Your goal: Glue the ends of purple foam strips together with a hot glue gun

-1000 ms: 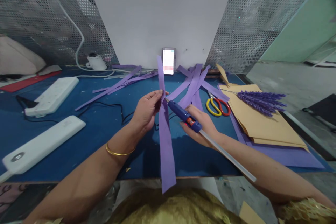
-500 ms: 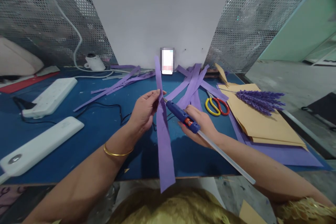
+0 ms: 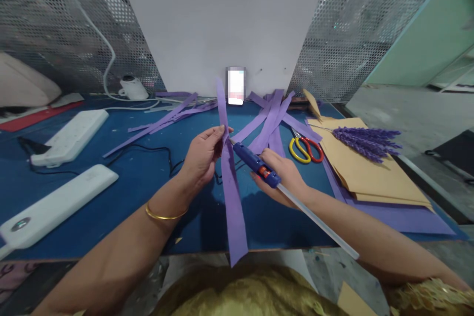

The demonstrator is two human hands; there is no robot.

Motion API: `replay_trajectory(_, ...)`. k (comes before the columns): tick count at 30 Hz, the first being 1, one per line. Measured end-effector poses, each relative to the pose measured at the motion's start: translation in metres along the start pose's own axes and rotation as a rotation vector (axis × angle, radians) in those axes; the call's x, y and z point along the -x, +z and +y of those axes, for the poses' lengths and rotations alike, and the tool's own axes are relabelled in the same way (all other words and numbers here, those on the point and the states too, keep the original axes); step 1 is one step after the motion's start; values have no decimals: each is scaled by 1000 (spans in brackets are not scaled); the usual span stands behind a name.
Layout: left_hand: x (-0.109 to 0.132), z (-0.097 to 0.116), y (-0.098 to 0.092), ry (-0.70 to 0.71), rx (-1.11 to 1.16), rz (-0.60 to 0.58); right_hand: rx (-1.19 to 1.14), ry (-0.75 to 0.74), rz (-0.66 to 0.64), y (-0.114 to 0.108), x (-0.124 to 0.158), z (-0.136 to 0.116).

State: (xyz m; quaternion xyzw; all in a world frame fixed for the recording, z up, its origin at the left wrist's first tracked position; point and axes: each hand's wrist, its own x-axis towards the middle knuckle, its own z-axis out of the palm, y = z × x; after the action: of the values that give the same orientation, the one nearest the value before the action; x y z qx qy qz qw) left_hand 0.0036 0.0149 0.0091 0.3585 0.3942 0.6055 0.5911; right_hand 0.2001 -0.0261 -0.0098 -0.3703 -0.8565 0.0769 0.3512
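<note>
My left hand (image 3: 206, 154) pinches a long purple paper strip (image 3: 233, 207) near its middle. The strip stands up above my fingers, and its lower end hangs past the table's front edge. My right hand (image 3: 282, 177) is wrapped round a blue glue gun (image 3: 252, 160). A long whitish glue stick (image 3: 318, 221) sticks out of its back end. The gun's nozzle meets the strip right beside my left fingertips; any glue there is too small to make out. Behind my right hand lie several loose purple strips (image 3: 272, 118).
Scissors (image 3: 305, 149) with yellow and red handles lie right of my right hand. Tan paper sheets (image 3: 370, 177) bear a purple flower sprig (image 3: 366, 143). A phone (image 3: 236, 86) leans on a white board (image 3: 229, 24). White power strips (image 3: 62, 202) and a black cord (image 3: 148, 148) occupy the left.
The lower end of the held strip has swung slightly right and up, and its top has tipped slightly left. Both hands stay almost in place, with the nozzle still at the strip.
</note>
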Motion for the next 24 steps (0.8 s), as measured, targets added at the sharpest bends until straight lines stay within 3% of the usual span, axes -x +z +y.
replay_trajectory(24,-2,1,-1,38,-3,12,23,5,-42,0,1,1)
